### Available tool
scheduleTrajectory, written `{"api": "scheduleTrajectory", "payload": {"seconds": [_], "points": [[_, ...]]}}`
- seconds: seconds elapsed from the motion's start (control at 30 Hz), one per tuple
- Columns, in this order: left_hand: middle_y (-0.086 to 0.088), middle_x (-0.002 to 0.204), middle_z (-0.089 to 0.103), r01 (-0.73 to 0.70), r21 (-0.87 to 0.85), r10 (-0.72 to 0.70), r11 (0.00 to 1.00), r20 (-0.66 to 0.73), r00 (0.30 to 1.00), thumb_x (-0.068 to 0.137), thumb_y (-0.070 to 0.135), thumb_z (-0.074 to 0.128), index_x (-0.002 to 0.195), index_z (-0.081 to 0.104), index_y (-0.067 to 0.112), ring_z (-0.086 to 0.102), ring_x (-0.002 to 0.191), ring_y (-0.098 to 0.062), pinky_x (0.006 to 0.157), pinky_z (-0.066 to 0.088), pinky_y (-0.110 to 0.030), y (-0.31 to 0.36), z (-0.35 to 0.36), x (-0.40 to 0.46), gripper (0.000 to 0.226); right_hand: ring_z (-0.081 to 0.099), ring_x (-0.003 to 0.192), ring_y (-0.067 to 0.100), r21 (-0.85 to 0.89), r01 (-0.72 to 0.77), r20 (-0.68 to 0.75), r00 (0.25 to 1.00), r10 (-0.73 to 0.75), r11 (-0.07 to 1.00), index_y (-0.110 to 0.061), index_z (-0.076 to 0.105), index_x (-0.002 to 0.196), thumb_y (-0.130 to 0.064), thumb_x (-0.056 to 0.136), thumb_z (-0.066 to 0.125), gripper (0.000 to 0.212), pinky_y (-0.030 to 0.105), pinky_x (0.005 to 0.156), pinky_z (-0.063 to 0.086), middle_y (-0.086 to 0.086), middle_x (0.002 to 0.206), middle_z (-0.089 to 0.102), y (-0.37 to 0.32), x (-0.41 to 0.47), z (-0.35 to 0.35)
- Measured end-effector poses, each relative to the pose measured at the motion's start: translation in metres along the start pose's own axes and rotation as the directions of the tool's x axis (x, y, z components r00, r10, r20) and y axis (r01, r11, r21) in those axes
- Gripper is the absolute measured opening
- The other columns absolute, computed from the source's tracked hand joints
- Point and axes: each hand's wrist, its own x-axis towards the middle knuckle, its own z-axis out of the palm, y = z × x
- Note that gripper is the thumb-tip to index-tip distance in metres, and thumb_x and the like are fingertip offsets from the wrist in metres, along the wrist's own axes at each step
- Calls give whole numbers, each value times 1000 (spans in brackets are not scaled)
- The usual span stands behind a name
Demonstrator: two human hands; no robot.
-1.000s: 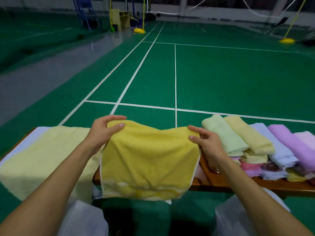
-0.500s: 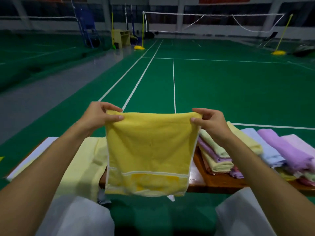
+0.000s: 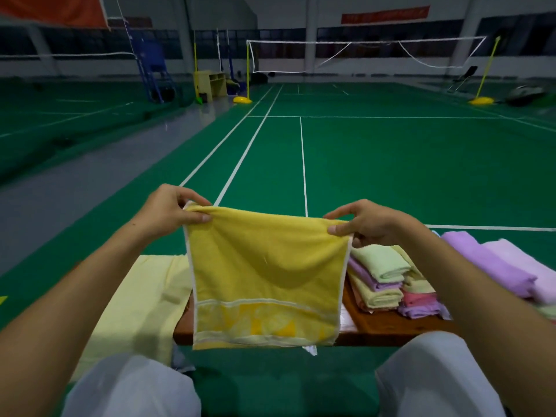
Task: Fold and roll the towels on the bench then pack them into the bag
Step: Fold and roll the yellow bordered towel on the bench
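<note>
the person is holding a yellow towel [image 3: 267,266] up in the air above the near edge of the worktop [image 3: 376,329], in front of their knees. the left hand [image 3: 168,212] is pinching the top left corner between thumb and curled fingers [image 3: 204,218], and the right hand [image 3: 367,222] is pinching the top right corner the same way. the towel is hanging doubled, sagging a little between the two grips, with its patterned band and a white label at the bottom edge.

handling judgement: the towel is looking light, soft and floppy, with no stiffness, so it is draping wherever it is not held. terry cloth is probably not slippery, and nothing here is fragile. the corners or the top fold line are the sensible places to hold; gripping mid-edge would likely let the corners droop and skew the fold.

a pale yellow towel [image 3: 135,299] is lying spread flat on the left part of the worktop. a stack of folded towels [image 3: 388,281] is sitting on the right, with purple rolled towels [image 3: 487,263] just beyond it. no bag is showing in view.
</note>
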Motion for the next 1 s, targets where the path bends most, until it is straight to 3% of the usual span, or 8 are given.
{"api": "scheduleTrajectory", "payload": {"seconds": [0.1, 0.23, 0.33, 0.5, 0.6, 0.77, 0.83, 1.0], "points": [[1, 85, 73, 10, 23, -9, 1000, -32, 999, 76, 36, 93, 91, 82, 25, 66, 83, -21, 68, 54, -37, 0, 1, -3, 21, 33, 56, 14, -62, -34, -7, 999, 34, 997, -16, 78, 114, -28, 95, 76, 22, 26, 50, 34, 2, 67, 39, 0, -1, 0], [-3, 88, 75, 27, -40, -30, 999, -96, 995, 79, 39, 91, 89, 81, 23, 69, 91, -29, 79, 60, -50, -4, 0, -9, 21, 57, 76, 24, 99, 90, -66, 994, -84, 991, -4, 80, 102, -37, 96, 73, 34, 39, 72, 56, 13, 82, 60, -1, -8, 9], [-3, 94, 76, 38, -106, -52, 994, -129, 990, 83, 35, 89, 92, 81, 19, 68, 95, -26, 85, 57, -46, -5, 1, -11, 20, 73, 84, 24, 157, 190, -73, 981, -181, 969, -2, 81, 102, -29, 85, 86, 32, 34, 77, 63, 16, 95, 76, 0, -14, 10], [-9, 95, 74, 59, -375, -150, 925, -220, 964, 94, 31, 78, 98, 76, 4, 66, 83, -16, 73, 54, -32, 6, 10, -28, 28, 44, 54, 4, -374, 331, -237, 869, -434, 867, -22, 79, 79, -25, 83, 89, 12, 21, 53, 33, -16, 54, 53, 8, -12, 12], [-12, 93, 75, 39, -462, -193, 886, -291, 937, 95, 34, 76, 92, 76, 4, 68, 81, -22, 80, 59, -45, 7, 18, -39, 30, 51, 69, 12, -466, 403, -268, 784, -560, 787, -35, 67, 65, -43, 86, 83, 28, 31, 61, 36, -11, 68, 57, 17, -16, 16], [-33, 83, 66, -32, -464, -144, 885, -339, 930, 94, 39, 74, 89, 71, -8, 60, 72, -25, 71, 54, -47, 10, 24, -59, 47, 61, 74, 36, -147, 484, -357, 788, -503, 863, -21, 56, 77, -64, 90, 67, 46, 60, 72, 54, 16, 76, 56, 32, -35, 27], [-20, 81, 73, -60, -460, -110, 886, -336, 935, 92, 41, 75, 87, 76, 5, 65, 70, -21, 71, 58, -46, 10, 24, -67, 36, 61, 74, 45, -130, 511, -377, 767, -519, 849, -19, 53, 79, -70, 90, 64, 53, 67, 71, 55, 25, 78, 53, 37, -43, 31], [-25, 75, 59, -73, -526, -103, 847, -297, 949, 84, 65, 80, 85, 56, -22, 51, 70, -28, 66, 46, -46, -7, 16, -63, 90, 44, 63, 18, -94, 514, -446, 744, -498, 853, -7, 51, 80, -50, 100, 66, 50, 40, 59, 38, 5, 70, 45, 31, -59, 32]]}}
